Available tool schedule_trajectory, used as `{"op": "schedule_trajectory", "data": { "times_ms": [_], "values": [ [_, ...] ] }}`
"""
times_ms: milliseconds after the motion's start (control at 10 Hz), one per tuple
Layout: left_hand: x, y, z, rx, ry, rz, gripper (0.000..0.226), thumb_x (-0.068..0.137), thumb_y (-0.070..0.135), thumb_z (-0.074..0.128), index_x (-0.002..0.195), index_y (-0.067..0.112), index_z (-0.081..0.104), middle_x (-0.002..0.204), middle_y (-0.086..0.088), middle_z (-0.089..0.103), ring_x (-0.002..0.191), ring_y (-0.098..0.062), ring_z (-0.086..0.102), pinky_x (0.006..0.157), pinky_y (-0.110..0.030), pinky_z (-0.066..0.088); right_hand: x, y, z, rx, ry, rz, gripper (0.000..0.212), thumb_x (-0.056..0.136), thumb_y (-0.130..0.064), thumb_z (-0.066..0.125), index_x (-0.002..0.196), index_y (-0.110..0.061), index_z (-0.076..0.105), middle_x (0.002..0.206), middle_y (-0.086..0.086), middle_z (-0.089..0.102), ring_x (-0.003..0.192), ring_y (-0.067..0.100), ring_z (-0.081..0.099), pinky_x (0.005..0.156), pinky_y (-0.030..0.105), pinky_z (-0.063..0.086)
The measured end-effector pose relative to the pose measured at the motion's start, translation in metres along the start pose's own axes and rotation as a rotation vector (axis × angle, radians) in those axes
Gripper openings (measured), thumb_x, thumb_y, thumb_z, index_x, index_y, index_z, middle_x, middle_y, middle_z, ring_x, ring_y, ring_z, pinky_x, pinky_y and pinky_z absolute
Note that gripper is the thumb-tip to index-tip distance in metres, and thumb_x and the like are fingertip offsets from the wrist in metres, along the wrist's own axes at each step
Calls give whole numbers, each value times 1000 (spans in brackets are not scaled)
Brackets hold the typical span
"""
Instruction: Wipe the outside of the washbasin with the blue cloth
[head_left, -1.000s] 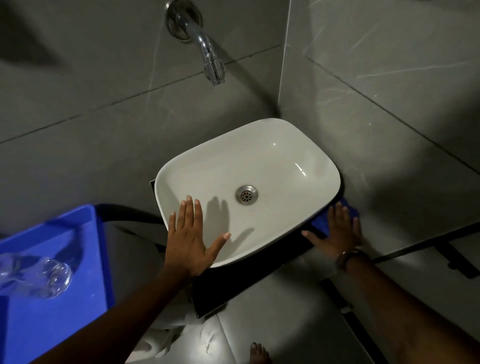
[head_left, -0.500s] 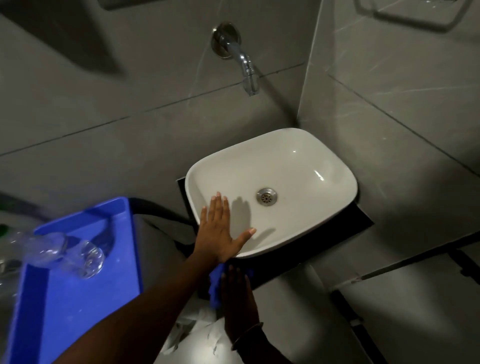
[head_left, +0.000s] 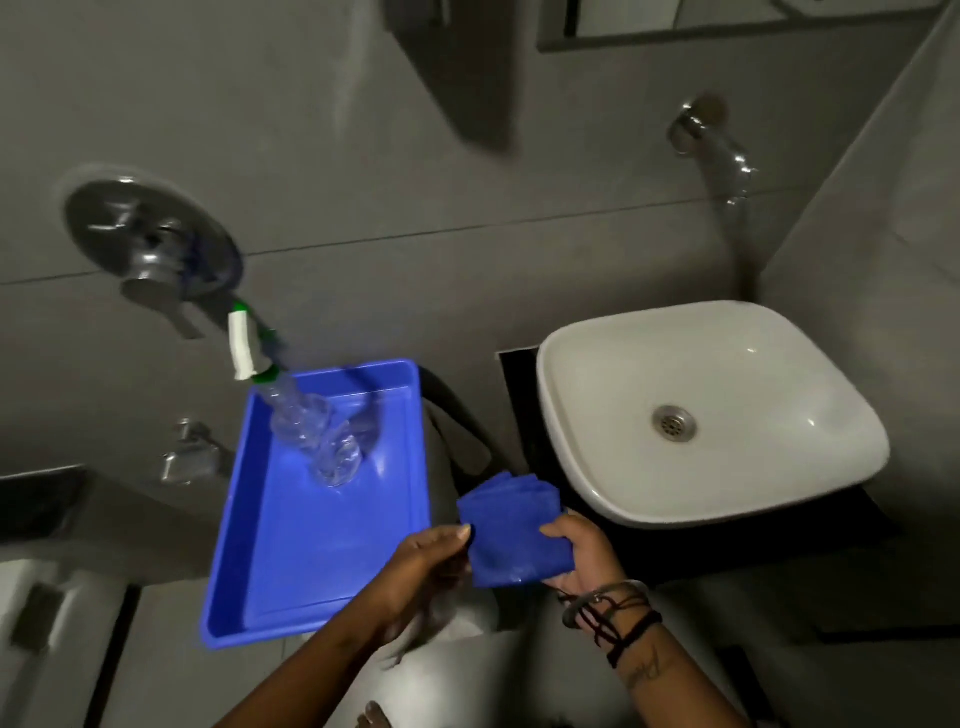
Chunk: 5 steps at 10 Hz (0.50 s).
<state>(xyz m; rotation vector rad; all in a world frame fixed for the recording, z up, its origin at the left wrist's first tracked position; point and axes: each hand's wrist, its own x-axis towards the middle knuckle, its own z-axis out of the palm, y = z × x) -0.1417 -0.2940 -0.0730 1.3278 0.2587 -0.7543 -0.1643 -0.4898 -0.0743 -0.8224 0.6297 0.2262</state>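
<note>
The white washbasin (head_left: 613, 483) stands on a black counter at the right, its drain visible in the bowl. A folded blue cloth (head_left: 506, 535) is held in the air just left of the basin's front corner, apart from it. My left hand (head_left: 426, 566) grips the cloth's left edge with thumb on top. My right hand (head_left: 584, 553) grips its right edge, with bracelets on the wrist.
A blue plastic tray (head_left: 291, 577) sits to the left with a clear spray bottle (head_left: 311, 426) lying in it. A chrome tap (head_left: 722, 150) juts from the wall above the basin, and a round mixer valve (head_left: 150, 244) is on the left wall. Grey tiled walls surround everything.
My left hand has lifted off the basin rim. Both hands now hold the cloth between them, away from the basin's front. The view has swung left, so the basin sits at the right.
</note>
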Motion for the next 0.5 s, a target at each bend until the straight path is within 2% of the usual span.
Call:
{"op": "schedule_trajectory", "data": {
  "times_ms": [100,200,300,400,500],
  "values": [
    [-8,6,-48,-12,51,-15,21,88,22,69,80,3,62,76,-18,57,74,-27,54,66,-30,49,9,22,43,-46,-105,87,32,66,-10,58,96,-1,69,85,15,75,77,28,71,65,34,59],
    [-9,8,-109,68,298,26,21,86,11,75,85,-8,66,79,-21,61,76,-29,56,65,-33,50,36,74,98,-392,39,58,21,78,-5,70,98,3,69,88,17,72,78,28,67,68,34,56],
    [-4,5,-148,219,448,21,29,82,12,81,70,0,58,67,-17,51,64,-23,47,53,-28,42,55,112,128,-664,172,-7,26,76,-10,76,94,6,69,87,15,68,76,23,62,65,31,53],
    [5,-6,-183,560,538,-69,48,80,22,83,54,10,45,56,-11,43,55,-20,43,54,-32,35,72,148,156,-1096,269,3,41,74,-27,76,97,5,67,89,18,66,83,27,63,77,39,53],
    [9,-12,-193,695,540,-87,41,79,27,81,57,11,51,58,-8,53,60,-23,54,56,-35,42,70,160,165,-1380,290,3,51,76,-34,72,109,3,62,111,23,65,103,35,62,86,40,51]
  ]
}}
